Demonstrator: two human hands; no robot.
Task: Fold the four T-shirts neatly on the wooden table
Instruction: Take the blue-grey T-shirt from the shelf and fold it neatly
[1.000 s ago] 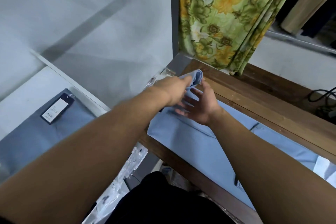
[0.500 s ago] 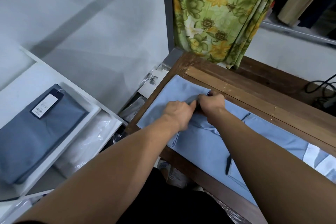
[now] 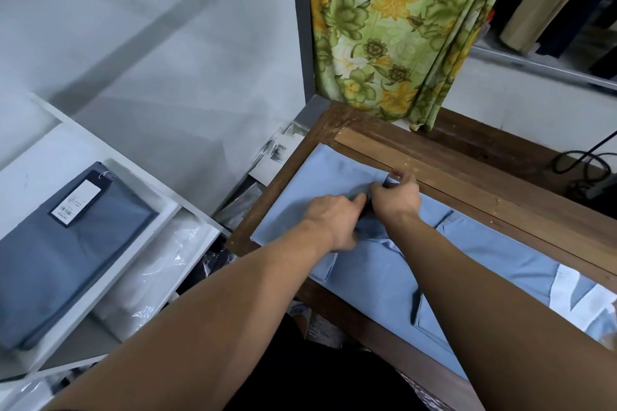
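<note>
A light blue T-shirt (image 3: 377,277) lies flat along the wooden table (image 3: 467,183), its left end laid over as a smooth panel near the table's corner. Both hands meet on the shirt at the inner edge of that panel. My right hand (image 3: 397,198) pinches a small raised fold of the blue cloth between thumb and fingers. My left hand (image 3: 334,220) lies just left of it, thumb pointing at the right hand and fingers curled down into the cloth. Another pale blue and white garment (image 3: 587,304) shows at the right edge.
To the left, a white shelf (image 3: 110,287) holds a folded grey-blue shirt (image 3: 66,260) with a tag, and plastic-wrapped white garments (image 3: 150,277). A floral curtain (image 3: 384,27) hangs behind the table. Black cables (image 3: 584,173) lie at the far right. Plastic packets (image 3: 273,157) sit beside the table's left edge.
The shirt's left end, held up off the table a second ago, now lies flat. Both hands came down and back toward me onto the fold's edge.
</note>
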